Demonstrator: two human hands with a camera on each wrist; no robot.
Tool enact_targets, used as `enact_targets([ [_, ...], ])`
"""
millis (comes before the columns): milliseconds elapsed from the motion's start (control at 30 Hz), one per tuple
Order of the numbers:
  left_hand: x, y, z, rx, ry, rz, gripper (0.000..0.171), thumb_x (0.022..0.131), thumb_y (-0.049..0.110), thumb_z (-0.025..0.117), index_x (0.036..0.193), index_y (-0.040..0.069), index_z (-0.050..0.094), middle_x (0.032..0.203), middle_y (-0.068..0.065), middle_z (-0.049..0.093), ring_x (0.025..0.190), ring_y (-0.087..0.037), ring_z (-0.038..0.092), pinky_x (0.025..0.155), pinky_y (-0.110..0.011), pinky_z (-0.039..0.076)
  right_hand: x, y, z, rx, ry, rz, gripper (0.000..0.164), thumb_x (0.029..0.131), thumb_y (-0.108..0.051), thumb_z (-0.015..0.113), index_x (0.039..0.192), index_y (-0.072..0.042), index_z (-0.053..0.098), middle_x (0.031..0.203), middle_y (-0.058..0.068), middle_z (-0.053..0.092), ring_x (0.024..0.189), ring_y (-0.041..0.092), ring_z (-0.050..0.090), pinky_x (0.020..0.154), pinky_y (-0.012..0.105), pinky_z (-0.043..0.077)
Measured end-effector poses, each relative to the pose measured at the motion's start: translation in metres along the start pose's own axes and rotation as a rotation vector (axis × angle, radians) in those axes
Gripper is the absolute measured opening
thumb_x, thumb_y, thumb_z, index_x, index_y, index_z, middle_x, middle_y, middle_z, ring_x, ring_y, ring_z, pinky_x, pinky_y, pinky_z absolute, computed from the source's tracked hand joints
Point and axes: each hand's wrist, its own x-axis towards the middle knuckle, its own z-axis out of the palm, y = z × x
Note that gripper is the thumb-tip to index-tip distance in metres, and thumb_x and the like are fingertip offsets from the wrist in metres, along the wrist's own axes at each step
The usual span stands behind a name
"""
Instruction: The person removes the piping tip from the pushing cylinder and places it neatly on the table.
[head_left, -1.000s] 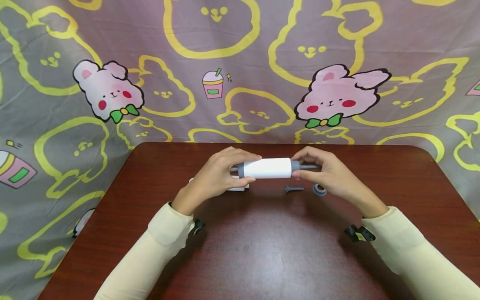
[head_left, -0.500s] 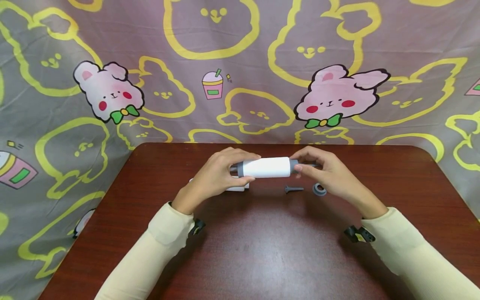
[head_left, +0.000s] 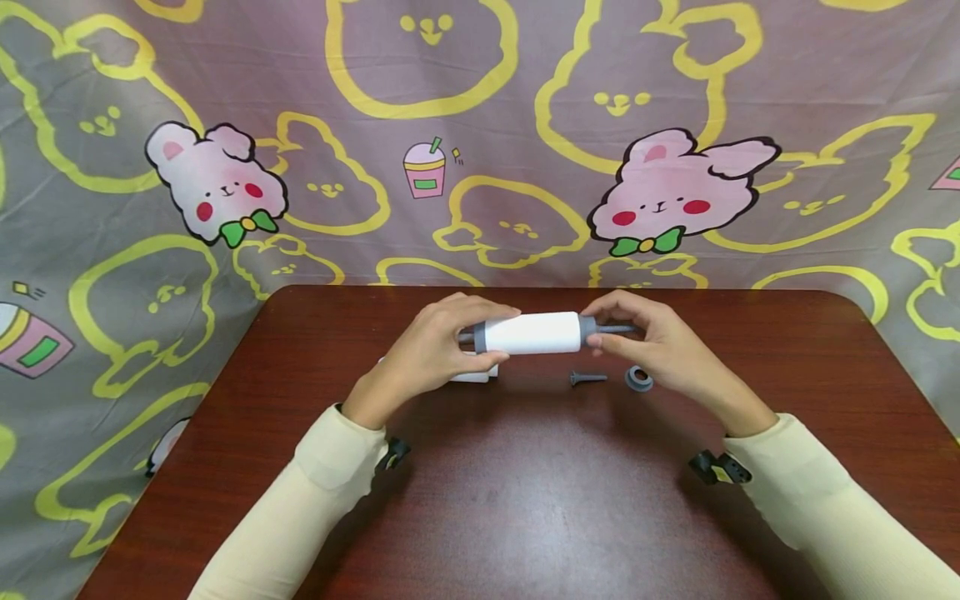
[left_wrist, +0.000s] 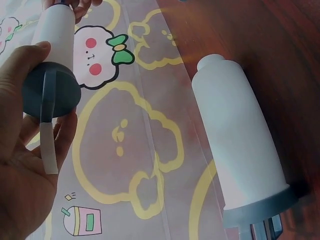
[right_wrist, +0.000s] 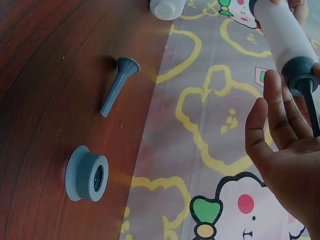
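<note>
A white cylinder with grey ends is held level above the table. My left hand grips its left end, thumb and fingers around it beside a wide grey cap. A narrow grey handle with a pale end sticks out from that cap toward the palm. My right hand pinches the grey collar at the other end between thumb and fingers. From the collar a thin grey nozzle runs toward the right palm.
A second white cylinder with a grey base lies on the table, partly hidden by the left hand in the head view. A loose grey nozzle with a flared end and a flanged grey ring lie below the right hand. A patterned cloth hangs behind.
The right thumb and fingers have shifted around the grey collar. The held cylinder has moved very slightly left and up; the left hand keeps its grip.
</note>
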Motion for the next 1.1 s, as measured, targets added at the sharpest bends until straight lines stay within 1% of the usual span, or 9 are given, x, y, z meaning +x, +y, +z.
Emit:
enact_targets([
  [200,-0.0007,-0.0003,-0.0011,-0.005,0.002,-0.012,0.05,0.082,0.02,0.092,0.129,0.017,0.075,0.12,0.001,0.077,0.102,-0.017,0.066,0.083,-0.035,0.054,0.0002,0.0,0.0004,0.008,-0.001,0.011,0.033,0.097,-0.019,0.077,0.127,-0.014,0.066,0.116,0.009,0.072,0.097,0.022,0.073,0.081,0.025,0.059],
  [400,-0.0001,-0.0007,-0.0006,-0.022,-0.003,-0.02,0.051,0.081,0.017,0.092,0.129,0.017,0.075,0.12,0.0,0.077,0.102,-0.018,0.066,0.083,-0.036,0.054,0.0002,0.0005,0.0003,0.019,0.009,0.013,0.035,0.094,-0.018,0.08,0.126,-0.015,0.066,0.115,0.007,0.075,0.097,0.018,0.073,0.08,0.025,0.06],
  [667,0.0004,-0.0018,-0.0008,-0.017,-0.016,-0.027,0.05,0.082,0.02,0.092,0.129,0.017,0.075,0.119,0.0,0.076,0.102,-0.017,0.066,0.082,-0.034,0.054,0.0002,0.0016,-0.0001,0.009,0.027,-0.014,0.032,0.095,-0.018,0.079,0.126,-0.016,0.068,0.113,0.005,0.073,0.098,0.018,0.071,0.08,0.025,0.059],
  [900,0.001,-0.0018,-0.0005,-0.02,-0.018,-0.033,0.051,0.082,0.02,0.092,0.13,0.018,0.074,0.12,0.0,0.076,0.103,-0.017,0.066,0.083,-0.035,0.054,0.0005,0.0011,-0.0006,-0.004,0.037,-0.003,0.029,0.097,-0.019,0.077,0.125,-0.017,0.069,0.116,0.005,0.071,0.1,0.02,0.069,0.08,0.028,0.059],
  [1033,0.0014,-0.0024,0.0002,-0.025,-0.015,-0.027,0.05,0.082,0.019,0.091,0.129,0.017,0.074,0.12,-0.001,0.076,0.102,-0.017,0.066,0.083,-0.035,0.054,0.0008,0.0007,-0.0005,0.001,0.042,-0.004,0.03,0.096,-0.018,0.078,0.124,-0.015,0.068,0.115,0.005,0.071,0.101,0.019,0.07,0.08,0.026,0.059],
  [1100,0.0014,-0.0029,0.0004,-0.031,-0.014,-0.024,0.05,0.083,0.019,0.091,0.129,0.017,0.074,0.119,-0.001,0.076,0.102,-0.017,0.066,0.082,-0.035,0.054,0.0013,0.0011,-0.0002,0.003,0.041,-0.001,0.031,0.095,-0.018,0.078,0.125,-0.015,0.068,0.117,0.005,0.071,0.104,0.017,0.07,0.081,0.025,0.06],
])
